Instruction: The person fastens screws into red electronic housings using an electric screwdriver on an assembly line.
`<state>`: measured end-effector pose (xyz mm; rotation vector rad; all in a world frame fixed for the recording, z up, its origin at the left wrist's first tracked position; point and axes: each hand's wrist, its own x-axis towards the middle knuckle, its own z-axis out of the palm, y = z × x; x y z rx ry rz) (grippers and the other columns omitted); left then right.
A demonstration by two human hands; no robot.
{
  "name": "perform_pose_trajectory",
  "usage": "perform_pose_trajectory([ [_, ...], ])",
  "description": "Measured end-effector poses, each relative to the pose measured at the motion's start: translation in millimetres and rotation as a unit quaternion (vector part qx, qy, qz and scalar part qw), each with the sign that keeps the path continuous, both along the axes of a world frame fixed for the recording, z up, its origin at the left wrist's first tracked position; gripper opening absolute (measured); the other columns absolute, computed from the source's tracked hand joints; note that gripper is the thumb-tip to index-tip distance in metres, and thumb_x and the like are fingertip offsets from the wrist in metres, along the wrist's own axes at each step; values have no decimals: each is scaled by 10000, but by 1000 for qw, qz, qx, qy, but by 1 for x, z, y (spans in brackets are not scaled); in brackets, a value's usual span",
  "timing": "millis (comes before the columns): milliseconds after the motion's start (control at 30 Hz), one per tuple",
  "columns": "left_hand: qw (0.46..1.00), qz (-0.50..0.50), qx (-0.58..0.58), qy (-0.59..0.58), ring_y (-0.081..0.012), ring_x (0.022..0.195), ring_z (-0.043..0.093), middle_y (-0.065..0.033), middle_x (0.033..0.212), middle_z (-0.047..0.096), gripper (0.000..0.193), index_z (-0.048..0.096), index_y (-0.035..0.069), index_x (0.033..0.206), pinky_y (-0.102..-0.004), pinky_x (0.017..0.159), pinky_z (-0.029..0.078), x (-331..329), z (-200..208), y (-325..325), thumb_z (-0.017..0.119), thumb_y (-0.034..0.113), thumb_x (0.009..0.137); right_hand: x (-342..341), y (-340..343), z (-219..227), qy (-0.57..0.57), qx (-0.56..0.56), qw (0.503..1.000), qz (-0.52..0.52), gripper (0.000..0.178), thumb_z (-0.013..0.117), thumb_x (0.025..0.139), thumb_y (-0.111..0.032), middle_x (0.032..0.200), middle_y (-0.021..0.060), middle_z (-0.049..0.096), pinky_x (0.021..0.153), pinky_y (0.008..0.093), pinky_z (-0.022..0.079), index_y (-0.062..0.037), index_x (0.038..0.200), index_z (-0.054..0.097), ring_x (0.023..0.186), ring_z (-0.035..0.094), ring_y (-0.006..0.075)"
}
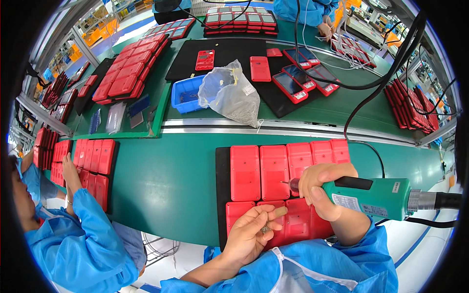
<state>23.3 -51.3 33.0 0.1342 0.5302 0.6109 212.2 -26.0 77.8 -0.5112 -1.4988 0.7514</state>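
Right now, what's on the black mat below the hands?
Two visible rows of red cases. The left hand and right hand cover parts of some; the black mat beneath is hidden.

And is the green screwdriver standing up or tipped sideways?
Tipped sideways: the right hand holds the green screwdriver with its tip pointing left, cable right.
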Motion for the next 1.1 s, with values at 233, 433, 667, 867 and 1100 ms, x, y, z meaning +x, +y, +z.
perform_pose_trajectory([
  [233,999,14,-10,47,-135,738,583,-175,1025,558,242,499,1,1007,-170,497,383,-3,1,1,430,205,895,-5,2,-3,-10,-16,1000,-19,306,507,720,112,576,75,493,432,250,391,17,1002,433,485,481,127],
  [433,999,10,13,46,-103,485,417,-76,643,538,278,521,-5,951,-186,442,318,-3,-1,2,428,249,891,-8,3,-5,-49,-51,995,-73,255,523,727,97,580,71,508,409,227,373,24,956,437,465,471,89],
  [667,999,14,37,36,-98,528,372,-42,616,467,284,519,-16,956,-198,487,313,-3,-6,6,404,238,902,-11,9,2,-90,-107,987,-81,266,445,758,73,626,52,476,451,282,425,-74,978,412,444,450,118],
  [867,998,32,49,8,-103,520,370,-59,625,482,232,535,7,932,-201,480,311,-10,-15,9,477,222,867,-6,14,2,-134,-58,988,-54,243,438,758,73,628,60,475,427,277,423,-68,951,390,437,446,111],
  [1100,996,31,74,32,-98,523,385,-64,647,498,238,547,16,997,-199,476,314,-10,-17,5,515,195,844,-7,6,0,-194,-167,960,-114,187,477,759,36,622,73,500,470,283,441,-54,905,404,470,470,121],
])
